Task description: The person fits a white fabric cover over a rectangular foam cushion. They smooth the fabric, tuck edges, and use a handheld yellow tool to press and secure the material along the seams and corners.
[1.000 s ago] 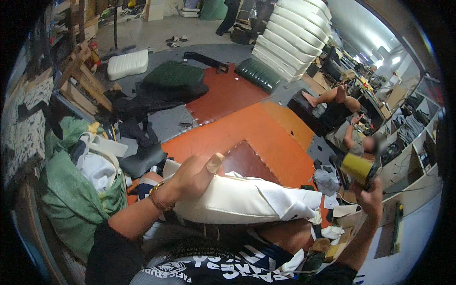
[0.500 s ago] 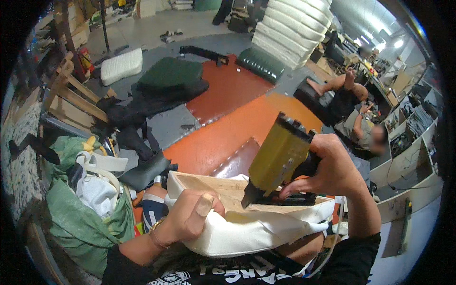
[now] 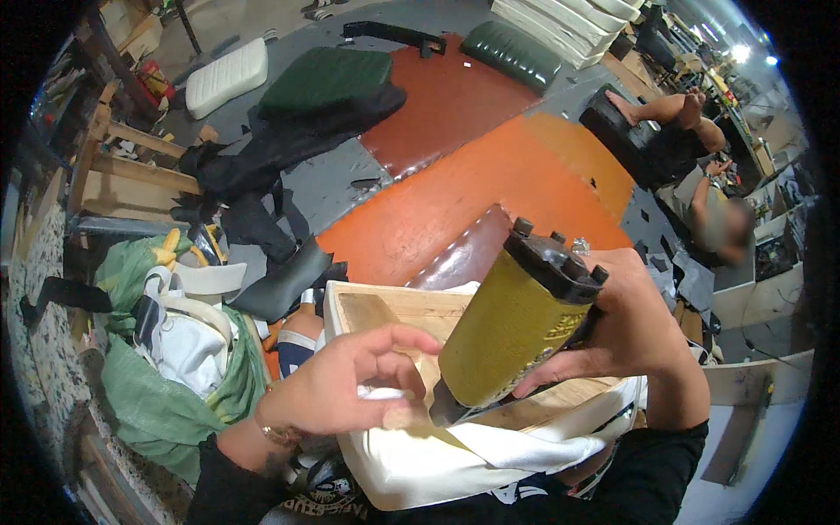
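Note:
A pneumatic staple gun (image 3: 512, 328) with a yellow-green body and black end cap is gripped in my right hand (image 3: 626, 315). Its nose tilts down toward the near rim of a wooden frame (image 3: 398, 308) covered outside in white upholstery fabric (image 3: 455, 459). That frame rests across my lap, bare wood showing inside. My left hand (image 3: 350, 381) hovers at the frame's left part, beside the gun's nose, with fingers bent and apart and something tan wrapped on the thumb. No hold on the fabric shows there. The gun and right hand hide part of the frame.
At left, a green sack (image 3: 153, 402) holds white scraps, beside a wooden rack (image 3: 131, 171). Ahead lie orange sheeting (image 3: 472, 206), black fabric (image 3: 289, 153), and green (image 3: 328, 79) and white cushions (image 3: 227, 79). Another person (image 3: 713, 210) sits at the right.
My left hand has let go of the fabric edge, its fingers now spread near the gun. The staple gun has come nearer and tilted further. My view has dipped downward.

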Demonstrator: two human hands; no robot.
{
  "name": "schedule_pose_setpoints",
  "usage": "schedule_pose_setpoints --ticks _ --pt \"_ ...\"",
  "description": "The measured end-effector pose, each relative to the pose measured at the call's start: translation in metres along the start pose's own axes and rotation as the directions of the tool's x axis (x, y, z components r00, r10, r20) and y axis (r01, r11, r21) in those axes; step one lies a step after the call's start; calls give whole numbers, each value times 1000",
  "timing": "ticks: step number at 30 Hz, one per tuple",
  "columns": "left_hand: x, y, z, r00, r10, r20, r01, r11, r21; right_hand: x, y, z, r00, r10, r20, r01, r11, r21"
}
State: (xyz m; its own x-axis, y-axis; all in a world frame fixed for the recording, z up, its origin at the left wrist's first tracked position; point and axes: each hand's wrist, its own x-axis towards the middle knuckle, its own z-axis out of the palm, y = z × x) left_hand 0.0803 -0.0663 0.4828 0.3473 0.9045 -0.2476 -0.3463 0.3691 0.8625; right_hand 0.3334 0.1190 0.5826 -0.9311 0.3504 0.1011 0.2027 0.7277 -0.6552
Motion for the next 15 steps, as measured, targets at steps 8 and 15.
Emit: schedule_pose_setpoints --ticks 8,15 --pt "30 6 -1 990 -134 46 130 988 87 -5 -1 -3 996 -16 -89 26 993 117" --pt "55 15 3 962 76 262 -124 977 175 -12 -16 -6 999 7 -33 -5 997 77"
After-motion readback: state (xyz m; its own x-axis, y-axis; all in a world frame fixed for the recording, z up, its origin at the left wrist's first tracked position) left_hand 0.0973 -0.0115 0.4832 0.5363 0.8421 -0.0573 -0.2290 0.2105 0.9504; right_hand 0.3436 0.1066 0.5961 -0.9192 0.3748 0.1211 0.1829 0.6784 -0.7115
